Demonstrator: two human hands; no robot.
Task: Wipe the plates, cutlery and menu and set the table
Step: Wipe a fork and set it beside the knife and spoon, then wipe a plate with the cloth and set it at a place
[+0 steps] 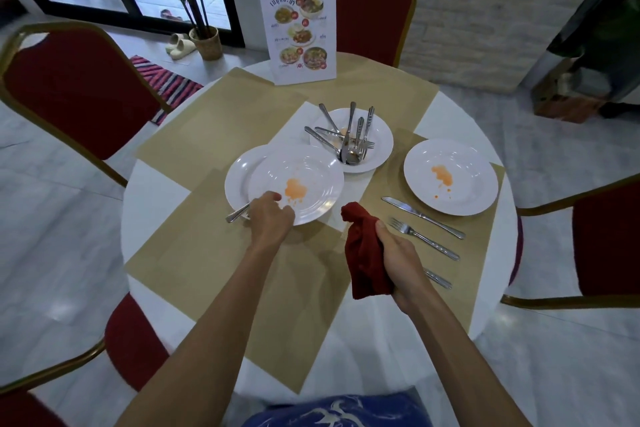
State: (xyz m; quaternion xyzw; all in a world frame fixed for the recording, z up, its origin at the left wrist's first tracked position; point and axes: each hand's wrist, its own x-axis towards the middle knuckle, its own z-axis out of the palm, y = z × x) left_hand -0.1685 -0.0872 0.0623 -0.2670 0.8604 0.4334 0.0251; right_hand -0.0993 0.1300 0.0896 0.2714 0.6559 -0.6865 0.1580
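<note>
Plates: four, two visibly stained

Red cloth — orange-stained white plate

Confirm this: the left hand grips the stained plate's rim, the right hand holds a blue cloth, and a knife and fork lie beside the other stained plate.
Not quite: the head view shows the cloth in the right hand is red. The rest holds.
</note>
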